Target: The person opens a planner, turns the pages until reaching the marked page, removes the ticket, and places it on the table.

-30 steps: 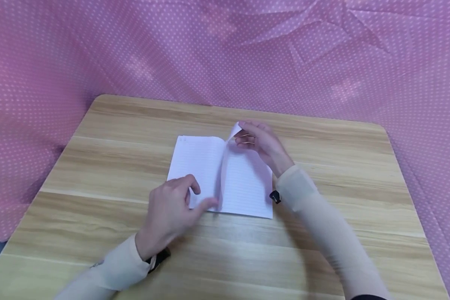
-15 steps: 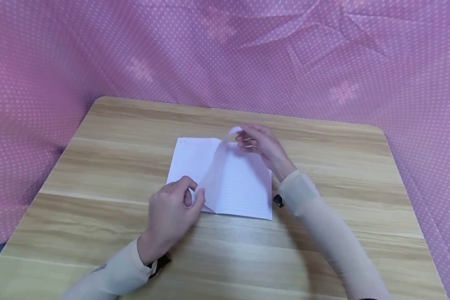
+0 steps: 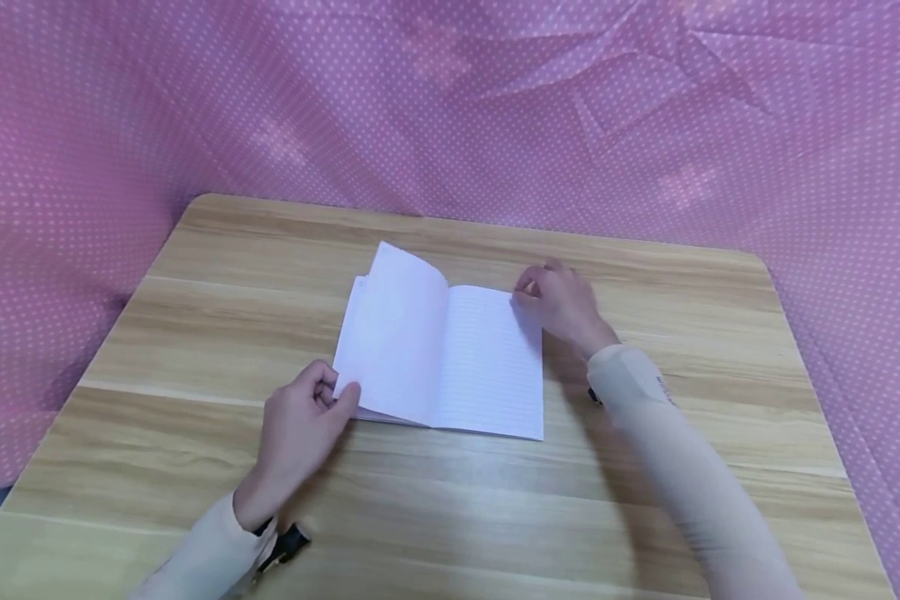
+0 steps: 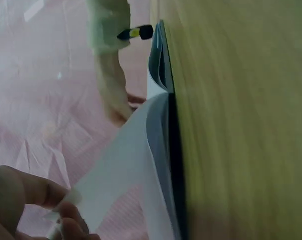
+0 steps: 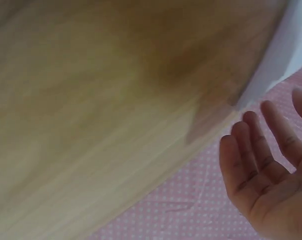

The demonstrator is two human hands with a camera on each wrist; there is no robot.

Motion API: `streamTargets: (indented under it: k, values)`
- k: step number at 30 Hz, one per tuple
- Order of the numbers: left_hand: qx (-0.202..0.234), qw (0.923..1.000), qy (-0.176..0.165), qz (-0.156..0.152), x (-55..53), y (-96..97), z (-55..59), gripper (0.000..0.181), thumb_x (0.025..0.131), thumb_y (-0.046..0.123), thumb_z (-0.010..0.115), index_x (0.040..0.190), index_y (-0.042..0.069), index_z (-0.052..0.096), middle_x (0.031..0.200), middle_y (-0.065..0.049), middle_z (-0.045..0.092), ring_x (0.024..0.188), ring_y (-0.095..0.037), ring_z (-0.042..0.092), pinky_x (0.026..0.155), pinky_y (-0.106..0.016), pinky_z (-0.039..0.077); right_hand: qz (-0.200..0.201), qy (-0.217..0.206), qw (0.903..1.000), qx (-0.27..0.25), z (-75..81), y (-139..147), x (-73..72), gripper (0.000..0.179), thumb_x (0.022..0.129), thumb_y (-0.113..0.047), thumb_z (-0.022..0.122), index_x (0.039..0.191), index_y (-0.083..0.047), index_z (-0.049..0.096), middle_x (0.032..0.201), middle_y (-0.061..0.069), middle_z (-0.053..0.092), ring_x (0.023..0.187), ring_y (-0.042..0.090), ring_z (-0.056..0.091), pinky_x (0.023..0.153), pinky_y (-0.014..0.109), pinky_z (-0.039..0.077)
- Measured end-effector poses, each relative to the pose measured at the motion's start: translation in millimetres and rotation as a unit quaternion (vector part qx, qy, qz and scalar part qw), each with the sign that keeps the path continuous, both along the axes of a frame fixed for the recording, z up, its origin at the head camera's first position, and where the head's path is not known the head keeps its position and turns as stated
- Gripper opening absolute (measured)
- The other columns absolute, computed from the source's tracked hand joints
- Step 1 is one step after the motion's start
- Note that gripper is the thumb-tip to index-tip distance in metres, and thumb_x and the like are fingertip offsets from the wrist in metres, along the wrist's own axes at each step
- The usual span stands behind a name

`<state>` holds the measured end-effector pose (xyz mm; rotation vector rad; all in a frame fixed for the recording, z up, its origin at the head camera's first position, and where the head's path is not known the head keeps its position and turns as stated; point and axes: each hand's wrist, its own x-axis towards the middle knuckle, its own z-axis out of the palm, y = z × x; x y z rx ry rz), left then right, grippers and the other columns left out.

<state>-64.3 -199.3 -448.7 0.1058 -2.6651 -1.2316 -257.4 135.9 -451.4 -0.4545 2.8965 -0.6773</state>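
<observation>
An open notebook [image 3: 490, 358] with lined white pages lies on the table. One page [image 3: 401, 333] stands raised over its left half, the top corner lifted and the sheet curving up from the spine. At the lower left corner, my left hand [image 3: 300, 421] pinches that page between thumb and fingers; the left wrist view shows the sheet [image 4: 113, 160] stretching from those fingertips to the spine. By the notebook's upper right corner is my right hand [image 3: 558, 304]. In the right wrist view its fingers [image 5: 255, 145] are loosely bent, with nothing between them and the thumb.
The wood-grain table [image 3: 450, 508] has rounded far corners. A pink dotted cloth [image 3: 450, 108] hangs behind it and at both sides. A black strap piece [image 3: 288, 542] sits at the left wrist.
The page has swung from the spine over to the left half. My left hand has drawn left with its lower corner. My right hand has let the page go and moved right.
</observation>
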Motion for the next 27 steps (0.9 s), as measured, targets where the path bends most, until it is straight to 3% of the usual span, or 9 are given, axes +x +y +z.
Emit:
streamTargets:
  k: [3, 6, 11, 14, 23, 27]
  values:
    - [-0.031, 0.9976, -0.061, 0.001, -3.3, -8.8, -2.8, 0.02, 0.096, 0.012, 0.076, 0.084, 0.007, 0.061, 0.063, 0.002, 0.053, 0.055, -0.017, 0.049, 0.056, -0.032, 0.038, 0.002, -0.004, 0.9993, 0.036, -1.2, 3, 1.1, 0.023, 0.105, -0.022, 0.073, 0.121, -0.006, 0.077, 0.108, 0.014, 0.066, 0.1, 0.034, 0.063, 0.092, 0.054, 0.049]
    - [-0.083, 0.9903, -0.111, -0.012, -7.2, -16.6, -5.3, 0.022, 0.098, 0.018, 0.075, 0.086, 0.007, 0.061, 0.063, 0.0, 0.051, 0.056, -0.021, 0.05, 0.056, -0.036, 0.037, 0.006, 0.001, 0.9986, 0.052, -2.2, 5, 1.5, 0.022, 0.105, -0.02, 0.074, 0.122, -0.006, 0.077, 0.109, 0.014, 0.066, 0.099, 0.034, 0.064, 0.09, 0.053, 0.051]
    - [-0.173, 0.9679, -0.177, -0.045, -11.2, -24.7, -9.1, 0.032, 0.101, 0.027, 0.076, 0.084, 0.008, 0.055, 0.065, -0.002, 0.05, 0.06, -0.025, 0.052, 0.056, -0.04, 0.039, 0.017, 0.013, 0.9981, 0.058, -5.7, 7, 1.3, 0.017, 0.104, -0.02, 0.076, 0.116, -0.008, 0.079, 0.104, 0.011, 0.067, 0.095, 0.031, 0.064, 0.085, 0.051, 0.052]
    - [-0.199, 0.9603, -0.189, -0.047, -12.1, -27.1, -10.5, 0.036, 0.099, 0.03, 0.08, 0.085, 0.008, 0.055, 0.068, -0.003, 0.053, 0.063, -0.026, 0.054, 0.058, -0.042, 0.042, 0.022, 0.019, 0.9978, 0.06, -7.4, 6, 2.2, 0.016, 0.103, -0.02, 0.077, 0.113, -0.008, 0.079, 0.103, 0.01, 0.068, 0.094, 0.029, 0.064, 0.084, 0.05, 0.052]
    - [-0.199, 0.9581, -0.203, -0.033, -14.9, -30.6, -10.6, 0.041, 0.097, 0.035, 0.085, 0.099, 0.003, 0.059, 0.077, -0.009, 0.063, 0.071, -0.032, 0.062, 0.063, -0.047, 0.045, 0.021, 0.038, 0.9971, 0.062, -6.5, 6, 3.5, 0.016, 0.102, -0.02, 0.079, 0.11, -0.007, 0.078, 0.102, 0.011, 0.071, 0.091, 0.03, 0.068, 0.081, 0.048, 0.055]
    - [-0.199, 0.9571, -0.204, -0.052, -18.0, -28.8, -11.2, 0.037, 0.099, 0.03, 0.083, 0.101, 0.002, 0.059, 0.082, -0.01, 0.065, 0.074, -0.031, 0.062, 0.066, -0.047, 0.047, 0.02, 0.041, 0.998, 0.043, -6.1, 7, 2.7, 0.014, 0.101, -0.018, 0.081, 0.108, -0.007, 0.076, 0.101, 0.01, 0.073, 0.092, 0.029, 0.069, 0.082, 0.048, 0.055]
